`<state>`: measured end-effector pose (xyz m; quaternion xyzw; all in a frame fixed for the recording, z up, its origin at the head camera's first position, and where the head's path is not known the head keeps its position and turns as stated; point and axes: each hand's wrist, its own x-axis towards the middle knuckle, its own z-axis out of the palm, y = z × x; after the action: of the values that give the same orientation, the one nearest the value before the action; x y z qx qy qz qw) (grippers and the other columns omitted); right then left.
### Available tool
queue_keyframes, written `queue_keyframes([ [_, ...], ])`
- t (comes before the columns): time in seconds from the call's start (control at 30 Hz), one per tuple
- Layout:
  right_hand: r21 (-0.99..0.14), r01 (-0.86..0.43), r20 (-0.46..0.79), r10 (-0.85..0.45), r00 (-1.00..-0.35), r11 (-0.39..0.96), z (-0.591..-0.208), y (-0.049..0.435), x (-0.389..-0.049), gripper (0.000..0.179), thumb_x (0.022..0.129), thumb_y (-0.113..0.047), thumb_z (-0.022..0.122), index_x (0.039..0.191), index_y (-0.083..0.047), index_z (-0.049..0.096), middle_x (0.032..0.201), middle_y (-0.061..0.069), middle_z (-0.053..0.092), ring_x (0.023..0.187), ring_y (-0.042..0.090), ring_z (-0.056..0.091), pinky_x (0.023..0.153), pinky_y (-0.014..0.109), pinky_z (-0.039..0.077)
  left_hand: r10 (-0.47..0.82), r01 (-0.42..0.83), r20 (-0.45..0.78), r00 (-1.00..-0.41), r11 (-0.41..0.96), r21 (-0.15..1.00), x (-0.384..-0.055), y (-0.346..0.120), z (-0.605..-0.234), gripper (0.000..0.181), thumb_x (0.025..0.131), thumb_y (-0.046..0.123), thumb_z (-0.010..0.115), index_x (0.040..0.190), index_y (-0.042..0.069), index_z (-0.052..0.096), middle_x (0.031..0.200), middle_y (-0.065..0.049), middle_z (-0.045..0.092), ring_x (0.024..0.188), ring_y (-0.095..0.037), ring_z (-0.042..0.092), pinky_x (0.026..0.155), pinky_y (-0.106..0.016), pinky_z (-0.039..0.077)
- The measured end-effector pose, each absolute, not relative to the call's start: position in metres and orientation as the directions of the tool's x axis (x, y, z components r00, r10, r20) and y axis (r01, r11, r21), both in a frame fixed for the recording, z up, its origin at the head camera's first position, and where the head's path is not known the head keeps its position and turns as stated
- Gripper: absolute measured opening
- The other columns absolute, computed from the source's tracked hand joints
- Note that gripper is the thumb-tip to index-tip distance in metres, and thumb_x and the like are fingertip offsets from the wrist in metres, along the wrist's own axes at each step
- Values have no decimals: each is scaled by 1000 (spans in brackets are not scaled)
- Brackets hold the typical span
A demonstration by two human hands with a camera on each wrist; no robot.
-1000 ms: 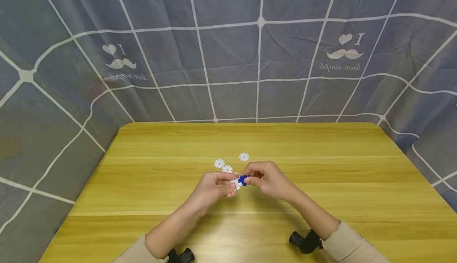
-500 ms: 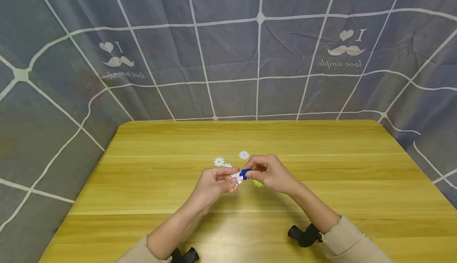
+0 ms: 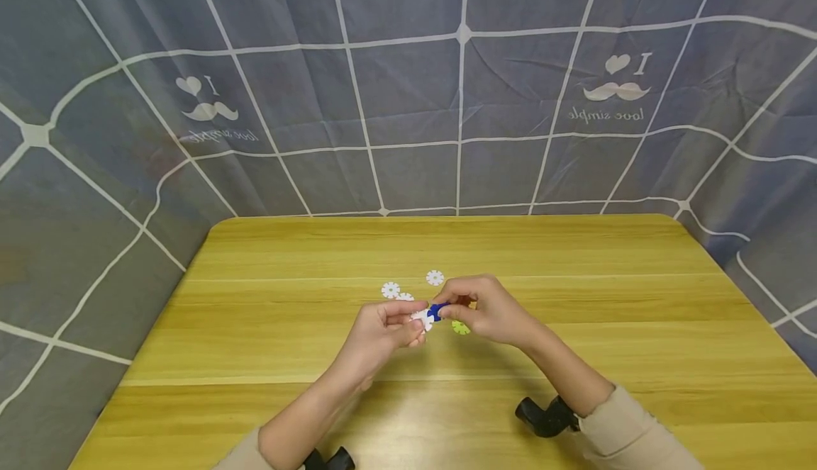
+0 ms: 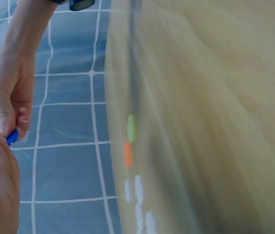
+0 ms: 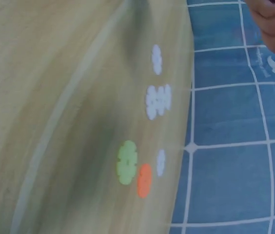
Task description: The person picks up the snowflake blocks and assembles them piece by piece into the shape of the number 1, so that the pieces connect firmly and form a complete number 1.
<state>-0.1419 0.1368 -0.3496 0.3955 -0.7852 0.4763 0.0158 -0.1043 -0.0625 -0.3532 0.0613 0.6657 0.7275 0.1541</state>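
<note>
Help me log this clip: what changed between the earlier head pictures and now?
The left hand and right hand shifted slightly up the view, and a green disc came into sight. They still hold the white piece and blue piece; loose white discs stayed put.

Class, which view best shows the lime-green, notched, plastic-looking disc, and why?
The right wrist view: the lime-green disc appears largest there, unobstructed, its notches visible. The left wrist view shows it smaller, as a blurred narrow oval; the head view shows only part, the right hand covering the rest.
</note>
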Motion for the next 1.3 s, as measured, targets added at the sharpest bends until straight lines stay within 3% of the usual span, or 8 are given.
queue_keyframes([
  [0.33,-431,-885,632,-640,-437,178,-343,128,-143,19,75,11,69,83,-6,67,75,-2,63,61,5,49,54,13,42,261,-16,-23,-965,29,999,-105,-60,-351,25,90,-8,53,114,-11,60,82,-11,59,70,-11,56,66,-19,52],
  [0.47,-402,-900,647,-643,-410,169,-340,127,-142,20,75,12,69,81,-7,65,73,-2,61,60,5,48,54,13,41,254,-43,-39,-967,-10,999,-105,-58,-351,25,90,-10,52,113,-13,59,83,-12,59,71,-10,56,68,-20,53],
  [0.57,-449,-873,627,-630,-458,188,-343,126,-141,19,76,11,69,81,-7,66,73,-1,61,59,5,46,52,14,41,241,-53,-46,-969,-23,998,-105,-56,-351,25,89,-11,52,112,-13,59,84,-12,59,71,-10,56,67,-19,52],
  [0.67,-561,-797,567,-597,-568,226,-349,127,-139,16,78,9,68,84,-7,68,73,1,62,59,6,47,51,18,42,232,-58,-52,-971,-18,998,-104,-56,-351,25,89,-11,52,112,-13,59,83,-11,59,70,-10,55,66,-18,51],
  [0.8,-766,-593,417,-512,-751,248,-356,129,-137,12,82,3,67,88,-6,71,76,3,66,58,14,52,51,22,45,233,-61,-58,-971,-5,998,-104,-56,-353,25,90,-7,54,114,-13,59,85,-12,60,72,-10,58,68,-19,52],
  [0.93,-894,-386,263,-430,-864,229,-363,130,-138,7,82,-3,69,90,-3,70,74,6,66,55,17,54,48,22,45,246,-71,-68,-967,-1,997,-104,-58,-356,28,90,-3,56,116,-12,58,87,-12,60,73,-12,60,71,-22,53],
  [1.1,-941,-274,176,-403,-898,198,-367,132,-140,9,81,-3,71,87,2,66,75,16,64,60,18,60,52,28,51,276,-72,-70,-959,3,997,-105,-60,-361,29,89,0,58,116,-12,58,86,-11,61,77,-18,62,74,-28,54],
  [1.3,-939,-289,174,-467,-867,187,-369,136,-141,8,85,-1,65,92,4,67,79,24,64,62,14,60,54,30,52,302,-55,-75,-950,74,996,-105,-62,-365,26,89,4,61,112,-8,61,97,-13,61,80,-22,65,78,-39,53],
])
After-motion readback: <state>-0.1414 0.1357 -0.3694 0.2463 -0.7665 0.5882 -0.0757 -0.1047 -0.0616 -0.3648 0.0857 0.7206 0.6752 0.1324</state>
